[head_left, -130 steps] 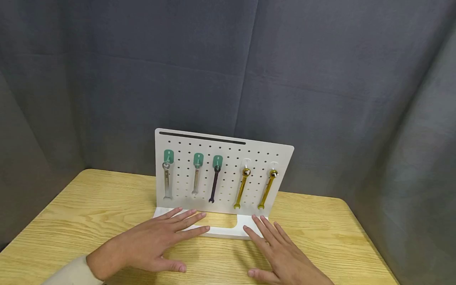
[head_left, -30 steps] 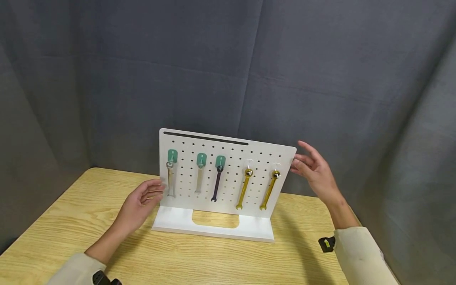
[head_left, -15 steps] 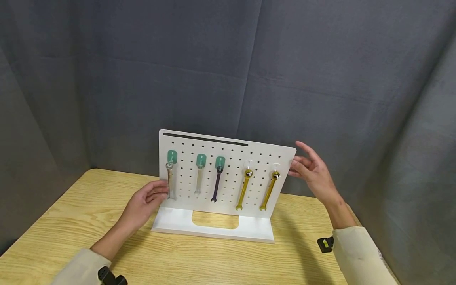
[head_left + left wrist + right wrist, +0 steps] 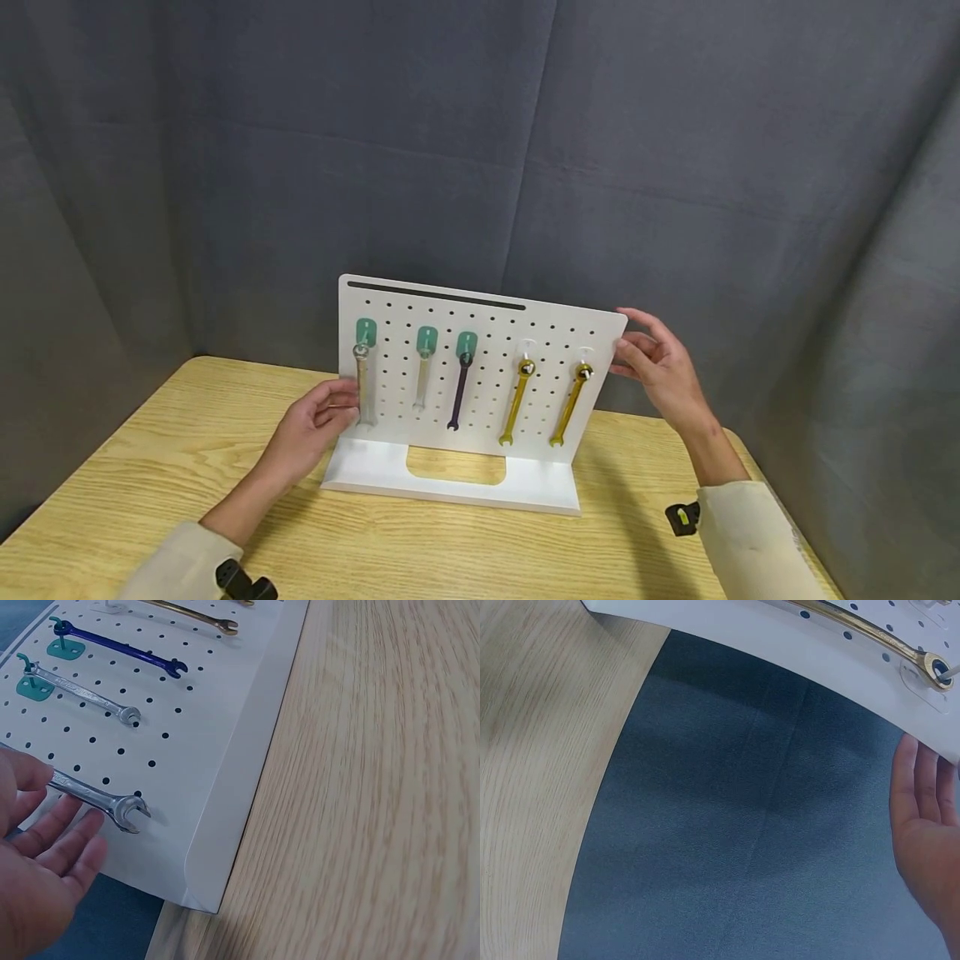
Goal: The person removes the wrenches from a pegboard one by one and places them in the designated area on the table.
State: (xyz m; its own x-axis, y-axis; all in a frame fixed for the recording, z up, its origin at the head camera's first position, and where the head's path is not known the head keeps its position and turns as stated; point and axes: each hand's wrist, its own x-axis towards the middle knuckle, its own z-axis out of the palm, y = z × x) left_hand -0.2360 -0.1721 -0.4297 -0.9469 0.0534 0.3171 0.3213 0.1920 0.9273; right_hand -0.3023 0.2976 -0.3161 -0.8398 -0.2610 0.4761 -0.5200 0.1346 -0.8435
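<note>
A white pegboard [image 4: 480,400] stands upright on its base. On it hang a leftmost silver wrench [image 4: 365,387], a second silver wrench [image 4: 422,383], a dark purple wrench [image 4: 459,392] and two gold wrenches, the inner one [image 4: 516,404] and the outer one [image 4: 571,408]. My left hand [image 4: 303,437] pinches the leftmost silver wrench by its shank, thumb on top and fingers beneath in the left wrist view; its open end [image 4: 129,812] sticks out past the fingers. At the board's upper right edge, my right hand [image 4: 663,375] holds on, thumb in front and other fingers partly hidden behind.
The board's base has a cut-out and lies on a wooden table [image 4: 450,550]. Green hooks and clear hooks bear the wrenches. A grey curtain [image 4: 420,150] hangs behind and at both sides. Black wrist devices [image 4: 682,518] sit at the sleeves.
From lying spread before the board, both hands have parted to its sides. In the last second my left hand has moved right onto the leftmost wrench; my right hand has closed in on the edge.
</note>
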